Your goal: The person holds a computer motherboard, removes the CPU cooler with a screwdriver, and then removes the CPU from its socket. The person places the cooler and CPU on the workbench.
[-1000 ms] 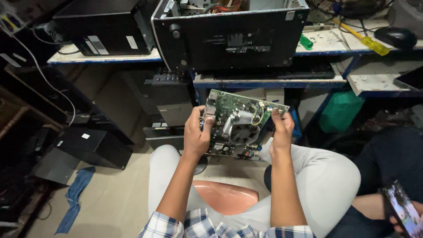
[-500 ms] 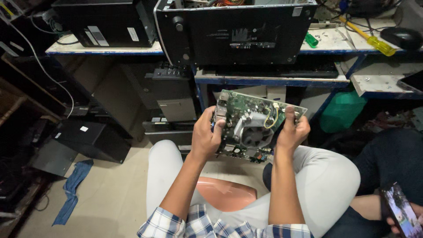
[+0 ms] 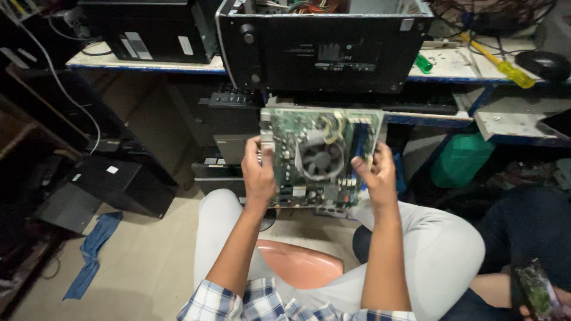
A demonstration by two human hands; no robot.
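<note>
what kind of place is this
Probably a computer repair workshop: both hands hold a green motherboard with a fan, an opened black computer case sits on the worn bench, and a yellow-handled screwdriver lies nearby.

L hand (image 3: 259,172) & R hand (image 3: 375,176) raised, fingers curled shut, forearms near parallel.

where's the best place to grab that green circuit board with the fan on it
By its bare side edges, one hand from each side, as the left hand and right hand do now. The circuit board is flat and crowded with parts, with the fan raised mid-board, so only the rims give a clear hold.
</note>
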